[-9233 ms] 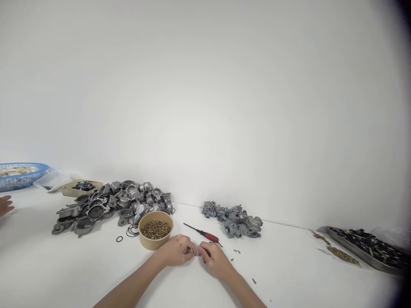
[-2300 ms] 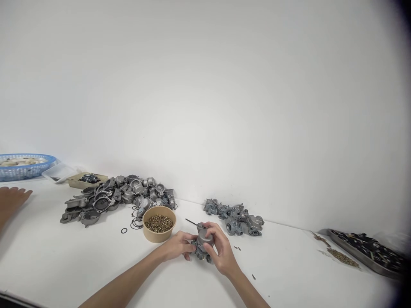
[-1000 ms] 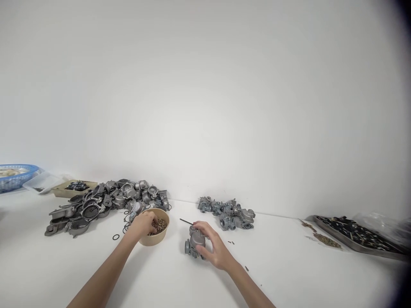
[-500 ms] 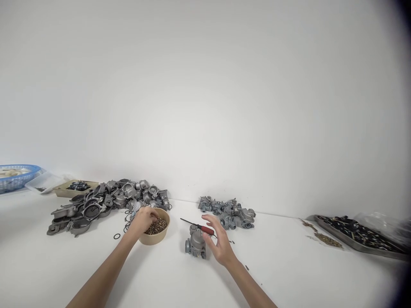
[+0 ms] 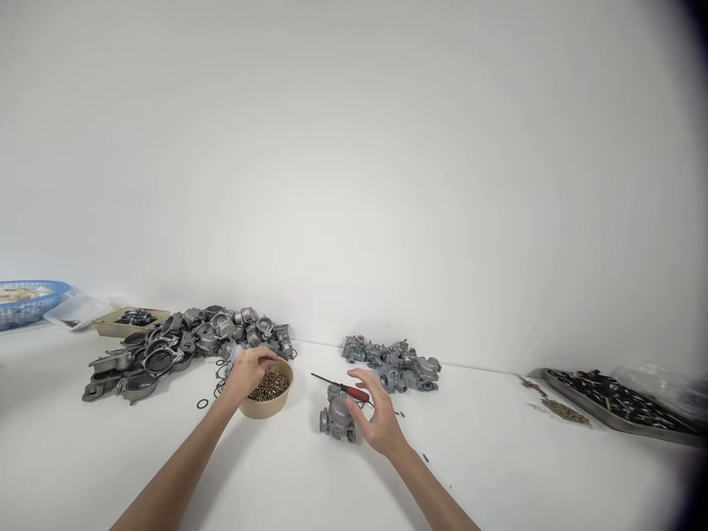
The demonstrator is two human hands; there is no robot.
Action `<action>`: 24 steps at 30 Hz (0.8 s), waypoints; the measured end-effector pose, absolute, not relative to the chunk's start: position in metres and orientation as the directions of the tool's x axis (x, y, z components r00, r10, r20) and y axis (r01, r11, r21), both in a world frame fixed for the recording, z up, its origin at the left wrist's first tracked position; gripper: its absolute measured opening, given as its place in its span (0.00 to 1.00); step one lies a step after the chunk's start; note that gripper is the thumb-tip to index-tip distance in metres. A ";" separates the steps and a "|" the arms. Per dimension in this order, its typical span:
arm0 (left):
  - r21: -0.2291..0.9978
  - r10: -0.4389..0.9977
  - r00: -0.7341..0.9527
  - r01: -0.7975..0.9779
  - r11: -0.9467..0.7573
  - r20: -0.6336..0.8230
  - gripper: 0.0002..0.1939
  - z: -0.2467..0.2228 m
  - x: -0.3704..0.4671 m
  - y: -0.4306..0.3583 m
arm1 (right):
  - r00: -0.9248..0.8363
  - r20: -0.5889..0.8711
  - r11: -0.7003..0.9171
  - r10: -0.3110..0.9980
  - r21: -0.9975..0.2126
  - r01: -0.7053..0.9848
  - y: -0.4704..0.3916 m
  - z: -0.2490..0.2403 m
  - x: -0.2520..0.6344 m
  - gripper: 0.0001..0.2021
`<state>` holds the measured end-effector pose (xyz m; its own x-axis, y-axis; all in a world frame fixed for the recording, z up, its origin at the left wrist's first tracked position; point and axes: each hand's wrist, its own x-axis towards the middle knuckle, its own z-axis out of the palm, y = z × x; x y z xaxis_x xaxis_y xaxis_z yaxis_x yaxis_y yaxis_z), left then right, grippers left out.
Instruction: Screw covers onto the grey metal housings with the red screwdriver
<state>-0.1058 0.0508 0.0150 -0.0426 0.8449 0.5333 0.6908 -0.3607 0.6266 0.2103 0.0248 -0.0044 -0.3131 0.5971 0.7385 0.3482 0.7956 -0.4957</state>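
Many lumpy grey metal parts point(image 5: 390, 360) sit behind your spread right hand point(image 5: 357, 394); can't tell if your left hand point(image 5: 248, 372) grips anything.

I had both hands meeting just right of the bowl point(image 5: 262, 410) nine seconds ago; now I have them apart. My left hand point(image 5: 246, 374) went down among the screws point(image 5: 272, 388) a second ago and has since risen, its fingertips drawn together over the bowl's back part; whatever they may pinch is too small for me to make out. To the right of the bowl, the grey metal part point(image 5: 338, 417) has come in, and my right hand point(image 5: 380, 422), cupped over it a second ago, has loosened and spread at its right side. That uncovers the red-handled screwdriver point(image 5: 357, 394). A co-worker's hand, earlier far left of the bowl, has left my view.
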 end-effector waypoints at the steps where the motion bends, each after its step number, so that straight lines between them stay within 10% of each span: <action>1: 0.626 0.836 -0.046 0.685 -0.372 0.547 0.11 0.017 -0.104 0.049 | -0.304 0.750 0.802 0.587 -0.487 0.346 0.024 -0.004 0.210 0.17; 13: 0.910 0.896 0.159 -0.080 -0.407 0.415 0.07 0.015 -0.012 0.010 | -0.308 0.824 0.876 0.476 -0.414 0.247 0.006 0.000 0.191 0.13; 24: 0.853 0.844 0.169 0.036 -0.521 0.508 0.05 0.015 -0.012 0.007 | -0.254 0.787 0.825 0.562 -0.510 0.243 0.004 0.005 0.191 0.06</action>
